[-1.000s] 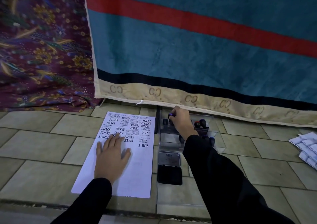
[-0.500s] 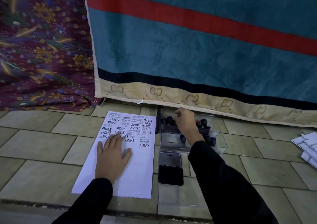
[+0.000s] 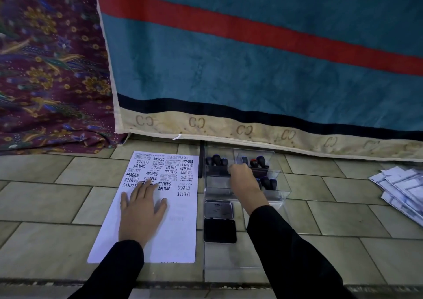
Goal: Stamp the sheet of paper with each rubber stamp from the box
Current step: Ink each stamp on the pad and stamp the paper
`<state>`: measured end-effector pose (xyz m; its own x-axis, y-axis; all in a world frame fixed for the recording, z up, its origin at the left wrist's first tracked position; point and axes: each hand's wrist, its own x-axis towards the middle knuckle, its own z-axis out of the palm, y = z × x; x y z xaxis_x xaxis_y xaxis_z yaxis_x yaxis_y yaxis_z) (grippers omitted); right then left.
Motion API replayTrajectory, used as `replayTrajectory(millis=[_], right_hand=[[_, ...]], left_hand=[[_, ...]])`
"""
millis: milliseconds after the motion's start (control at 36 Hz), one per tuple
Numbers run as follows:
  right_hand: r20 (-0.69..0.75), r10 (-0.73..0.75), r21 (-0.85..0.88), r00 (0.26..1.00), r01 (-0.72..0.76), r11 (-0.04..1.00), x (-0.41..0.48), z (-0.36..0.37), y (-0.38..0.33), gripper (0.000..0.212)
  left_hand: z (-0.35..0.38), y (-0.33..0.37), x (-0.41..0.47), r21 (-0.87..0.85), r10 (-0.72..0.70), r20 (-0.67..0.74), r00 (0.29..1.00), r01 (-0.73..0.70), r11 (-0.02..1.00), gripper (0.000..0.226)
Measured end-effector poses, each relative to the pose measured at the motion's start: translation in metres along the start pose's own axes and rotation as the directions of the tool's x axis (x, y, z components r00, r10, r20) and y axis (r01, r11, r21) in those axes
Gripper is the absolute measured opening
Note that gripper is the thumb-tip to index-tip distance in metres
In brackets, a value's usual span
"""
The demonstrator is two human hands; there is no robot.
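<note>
clear plastic box [image 3: 281, 192] right of sheet [image 3: 178, 230], stamps [image 3: 265, 182] inside. left hand [image 3: 139, 211] spread flat on sheet, fingertips [image 3: 150, 182] over prints [image 3: 170, 168]: smear risk. right hand [image 3: 242, 179] in box, grip hidden, cannot tell; toppling risk among crowded stamps.

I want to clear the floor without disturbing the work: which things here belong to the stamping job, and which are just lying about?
In use: sheet, stamps, box, ink pad. The left hand rests flat on the sheet and the right hand reaches into the box.

Lying about: blanket, floral cloth, paper stack.
</note>
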<state>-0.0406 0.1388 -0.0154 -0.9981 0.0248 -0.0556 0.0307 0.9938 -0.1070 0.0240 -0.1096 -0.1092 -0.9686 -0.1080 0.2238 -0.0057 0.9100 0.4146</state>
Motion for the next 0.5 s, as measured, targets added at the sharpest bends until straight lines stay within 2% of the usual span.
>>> replayTrajectory(millis=[56,167,250,361,500], right_hand=[[0.019,-0.004,-0.001,1.0,0.004,1.0,0.0014,-0.002,-0.0013,0.026],[0.059,-0.021,0.01,0.998,0.02,1.0,0.0055,-0.0026,-0.0031,0.028],[0.059,-0.026,0.017,0.998,0.025,1.0,0.0073,-0.003,-0.0029,0.03],[0.053,-0.028,0.085,0.998,0.023,0.996,0.0104,-0.0061,0.001,0.017],[-0.079,-0.04,0.213,0.996,0.056,0.975,0.0044,-0.0066,0.0062,0.01]], left_hand=[[0.0003,-0.0001,-0.0003,-0.007,-0.002,0.002,1.0,0.002,1.0,0.051],[0.0,-0.0016,-0.0007,-0.004,0.005,0.003,1.0,-0.005,1.0,0.059],[0.0005,-0.0027,-0.0004,-0.015,0.013,0.001,1.0,-0.013,1.0,0.054],[-0.0019,-0.0018,-0.0009,-0.015,0.008,0.001,1.0,-0.008,1.0,0.061],[-0.0025,-0.0003,-0.0003,-0.022,0.001,0.009,1.0,-0.001,1.0,0.05]])
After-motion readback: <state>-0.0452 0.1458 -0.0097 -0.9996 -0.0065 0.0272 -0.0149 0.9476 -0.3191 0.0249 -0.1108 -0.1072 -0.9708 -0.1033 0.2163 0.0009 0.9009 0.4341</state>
